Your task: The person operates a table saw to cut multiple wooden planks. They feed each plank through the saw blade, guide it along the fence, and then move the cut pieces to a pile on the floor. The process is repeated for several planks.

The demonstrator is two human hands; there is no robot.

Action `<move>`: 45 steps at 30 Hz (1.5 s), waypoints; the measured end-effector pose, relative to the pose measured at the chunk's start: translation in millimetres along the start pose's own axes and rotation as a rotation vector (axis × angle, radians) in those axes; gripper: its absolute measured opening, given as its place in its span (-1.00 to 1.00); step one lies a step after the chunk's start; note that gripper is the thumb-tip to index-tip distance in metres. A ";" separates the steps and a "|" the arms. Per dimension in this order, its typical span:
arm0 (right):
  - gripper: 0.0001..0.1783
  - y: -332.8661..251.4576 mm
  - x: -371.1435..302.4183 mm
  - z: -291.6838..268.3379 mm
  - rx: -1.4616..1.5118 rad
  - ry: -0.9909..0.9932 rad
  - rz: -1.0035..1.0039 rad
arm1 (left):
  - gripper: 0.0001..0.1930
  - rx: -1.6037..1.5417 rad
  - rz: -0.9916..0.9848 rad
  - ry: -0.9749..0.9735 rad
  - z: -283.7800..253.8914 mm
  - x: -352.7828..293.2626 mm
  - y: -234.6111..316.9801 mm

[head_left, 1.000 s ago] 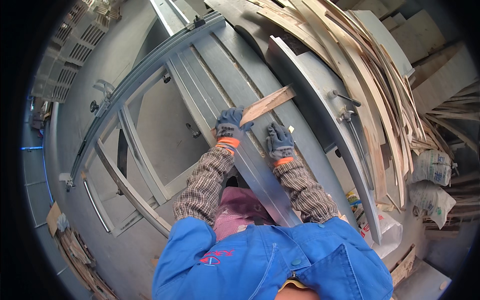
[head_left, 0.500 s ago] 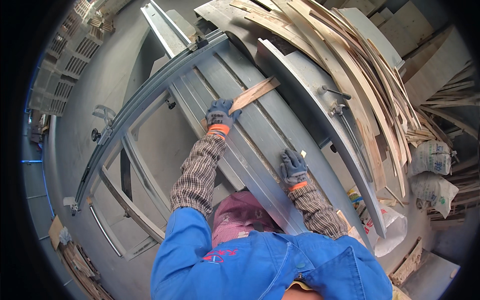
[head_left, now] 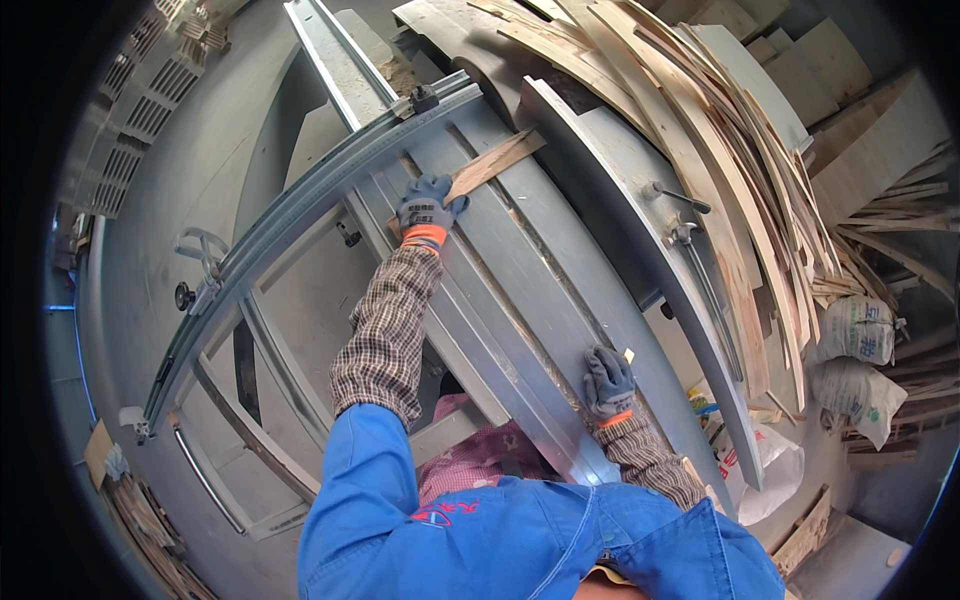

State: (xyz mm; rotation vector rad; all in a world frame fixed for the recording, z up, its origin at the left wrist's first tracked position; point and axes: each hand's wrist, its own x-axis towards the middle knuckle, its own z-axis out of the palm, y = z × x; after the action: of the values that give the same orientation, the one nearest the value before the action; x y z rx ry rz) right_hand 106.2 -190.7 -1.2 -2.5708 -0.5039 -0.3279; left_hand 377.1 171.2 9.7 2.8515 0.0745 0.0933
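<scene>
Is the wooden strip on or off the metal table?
On: the wooden strip lies across the metal table, with the left hand on it.

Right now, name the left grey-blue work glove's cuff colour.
The cuff is orange, clearest in head view.

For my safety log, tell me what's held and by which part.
The left hand holds the wooden strip by its left part; the right hand rests on the metal table, with nothing visible in it.

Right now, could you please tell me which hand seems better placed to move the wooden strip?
Probably the left hand: it grips the wooden strip. The right hand rests on the metal table, well apart from the strip.
</scene>
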 end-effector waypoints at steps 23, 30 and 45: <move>-0.57 -7.9 1.9 -6.8 -0.021 -0.026 0.059 | -0.44 0.021 -0.063 0.037 -2.0 51.9 -27.3; -0.60 -4.3 -2.4 -4.9 -0.025 -0.007 0.057 | -0.39 0.021 -0.064 0.026 -2.8 52.6 -22.7; -0.57 -8.8 -1.4 -17.6 -0.027 -0.042 0.094 | -0.47 0.082 -0.107 -0.029 10.0 65.6 -24.2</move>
State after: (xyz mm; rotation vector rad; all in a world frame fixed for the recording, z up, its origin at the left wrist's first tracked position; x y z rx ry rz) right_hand 99.0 -193.0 17.0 -2.6226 -0.3940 -0.2500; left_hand 442.3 195.6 -3.1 2.9234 0.2289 0.0267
